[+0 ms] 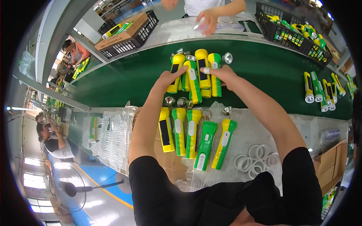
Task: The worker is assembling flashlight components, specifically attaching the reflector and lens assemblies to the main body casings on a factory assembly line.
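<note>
On the green conveyor belt point(124, 75), both my hands close in on a bunch of yellow-and-green flashlights point(193, 81) from its two sides. My left hand point(169, 78) grips the left flank, its thumb across the casings. Around the right flank is my right hand point(224, 74), with a white wrap on its thumb. Some flashlights in the bunch overlap others. Loose silver reflector cups point(183, 101) lie just nearer than the bunch, and another reflector point(227, 57) shows beyond my right hand. Nearer me, several flashlights point(179, 132) lie in a row on the worktable.
White rings point(258, 152) lie right of the row. More flashlights point(317, 90) sit on the belt at right. Across it, a co-worker's hand point(209, 20) is above clear plastic, between a black crate with cardboard point(122, 37) and a filled crate point(294, 34). A fan point(69, 188) stands lower left.
</note>
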Demonstrator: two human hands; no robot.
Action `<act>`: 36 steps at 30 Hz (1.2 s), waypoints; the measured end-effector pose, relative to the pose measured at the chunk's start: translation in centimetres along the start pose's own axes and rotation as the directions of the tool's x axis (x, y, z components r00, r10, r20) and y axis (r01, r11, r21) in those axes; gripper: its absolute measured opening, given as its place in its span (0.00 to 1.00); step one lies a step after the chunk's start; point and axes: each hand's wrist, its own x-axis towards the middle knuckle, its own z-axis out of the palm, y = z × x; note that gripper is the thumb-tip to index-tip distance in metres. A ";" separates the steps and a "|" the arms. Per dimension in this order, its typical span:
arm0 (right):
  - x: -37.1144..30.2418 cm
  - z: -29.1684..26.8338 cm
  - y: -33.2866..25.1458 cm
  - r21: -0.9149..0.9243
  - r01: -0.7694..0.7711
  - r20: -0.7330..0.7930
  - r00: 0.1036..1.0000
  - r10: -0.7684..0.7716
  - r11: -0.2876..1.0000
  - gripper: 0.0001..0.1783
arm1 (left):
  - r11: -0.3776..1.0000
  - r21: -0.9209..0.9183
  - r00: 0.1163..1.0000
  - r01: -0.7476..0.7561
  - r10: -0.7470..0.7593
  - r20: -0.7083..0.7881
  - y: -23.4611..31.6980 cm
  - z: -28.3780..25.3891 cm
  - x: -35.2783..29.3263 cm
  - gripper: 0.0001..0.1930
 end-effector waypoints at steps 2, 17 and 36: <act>0.1 0.1 0.4 -0.016 0.025 -0.004 1.000 -0.025 1.000 0.43 | 0.991 -0.135 0.987 -0.020 0.041 0.152 0.9 0.1 -0.9 0.38; -3.6 -2.0 0.3 0.310 0.011 0.307 0.945 -0.111 0.951 0.27 | 0.860 -0.508 0.920 0.044 0.163 0.356 2.9 3.8 -4.9 0.34; -22.0 6.1 2.3 0.300 -0.102 0.221 0.975 0.035 0.949 0.21 | 0.940 -0.093 0.941 -0.330 0.319 -0.115 -4.3 1.5 -23.6 0.38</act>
